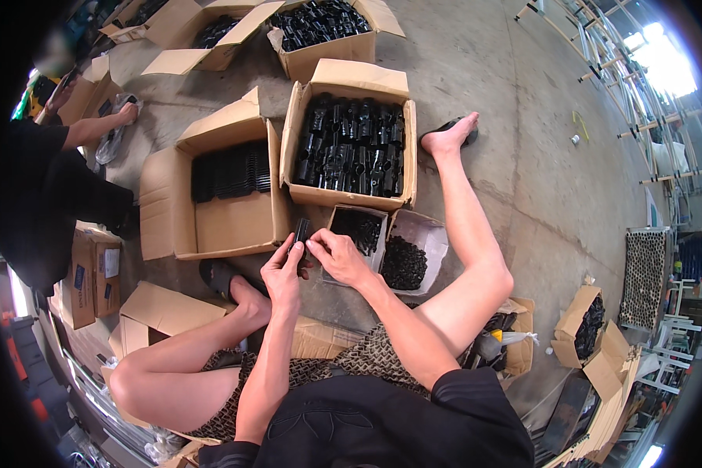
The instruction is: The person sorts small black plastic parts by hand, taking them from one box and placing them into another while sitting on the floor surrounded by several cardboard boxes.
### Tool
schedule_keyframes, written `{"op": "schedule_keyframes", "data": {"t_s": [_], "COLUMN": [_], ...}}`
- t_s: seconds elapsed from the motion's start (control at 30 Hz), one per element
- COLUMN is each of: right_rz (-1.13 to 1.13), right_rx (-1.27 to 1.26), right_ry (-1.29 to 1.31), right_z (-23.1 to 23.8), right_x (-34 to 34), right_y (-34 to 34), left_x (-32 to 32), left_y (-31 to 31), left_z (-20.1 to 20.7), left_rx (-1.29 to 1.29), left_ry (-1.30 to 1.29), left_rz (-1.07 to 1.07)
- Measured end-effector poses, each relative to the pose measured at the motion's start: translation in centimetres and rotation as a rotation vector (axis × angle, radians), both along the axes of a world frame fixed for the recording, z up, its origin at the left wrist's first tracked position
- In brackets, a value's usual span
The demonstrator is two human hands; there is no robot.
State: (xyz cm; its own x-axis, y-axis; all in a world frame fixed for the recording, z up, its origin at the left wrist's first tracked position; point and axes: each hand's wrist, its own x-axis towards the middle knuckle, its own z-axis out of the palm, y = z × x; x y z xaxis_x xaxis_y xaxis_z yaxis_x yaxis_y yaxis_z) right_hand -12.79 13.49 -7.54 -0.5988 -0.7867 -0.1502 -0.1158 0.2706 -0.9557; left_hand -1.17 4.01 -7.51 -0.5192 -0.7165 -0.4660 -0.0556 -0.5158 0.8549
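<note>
While the left hand (282, 269) clasps a black part (303, 229) near an open box (242, 226) and the right hand (342, 256) touches it, grip unclear, a loose pinch could drop it on the floor (554, 156).

a grey concrete floor (554, 156), crossed by thin dark lines and faintly stained, spreads across the room. tubular metal racks (649, 126) stand along the right side, where bright white light (664, 64) glares.
</note>
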Motion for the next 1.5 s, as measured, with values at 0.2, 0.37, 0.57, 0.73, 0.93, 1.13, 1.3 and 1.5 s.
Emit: {"op": "schedule_keyframes", "data": {"t_s": [0.2, 0.37, 0.57, 0.73, 0.93, 1.13, 1.3, 1.5], "right_rz": [-0.044, -0.009, 0.151, 0.07, 0.212, 0.2, 0.301, 0.062], "right_rx": [-0.043, 0.068, 0.215, -0.019, -0.127, -0.191, -0.021, 0.641], "right_ry": [0.046, 0.063, 0.125, 0.622, 0.427, -0.524, -0.376, 0.56], "right_z": [0.2, -0.1, -0.8, -0.4, -3.4, -1.9, -0.7, -7.0], "right_x": [0.1, -0.1, -0.7, -0.2, -0.1, 0.8, -0.2, -4.3], "right_y": [-0.1, 0.0, 0.1, 0.8, 1.0, 1.0, 0.8, 4.1], "left_x": [0.2, 0.2, 0.4, 1.4, 1.0, 2.2, 0.9, 1.0], "left_y": [-0.1, -0.2, -0.7, -2.1, -3.1, -5.0, -2.6, -3.9], "left_z": [0.2, 0.3, 0.3, 0.4, 5.6, 3.9, 2.7, 2.0], "left_rx": [-0.009, 0.009, 0.077, 0.237, 0.237, -0.625, -0.461, -0.735], "left_ry": [-0.021, -0.038, -0.067, -0.076, -0.136, -0.219, -0.039, -0.3], "left_rz": [-0.02, -0.027, -0.074, -0.175, -0.497, -0.643, -0.375, -0.369]}}
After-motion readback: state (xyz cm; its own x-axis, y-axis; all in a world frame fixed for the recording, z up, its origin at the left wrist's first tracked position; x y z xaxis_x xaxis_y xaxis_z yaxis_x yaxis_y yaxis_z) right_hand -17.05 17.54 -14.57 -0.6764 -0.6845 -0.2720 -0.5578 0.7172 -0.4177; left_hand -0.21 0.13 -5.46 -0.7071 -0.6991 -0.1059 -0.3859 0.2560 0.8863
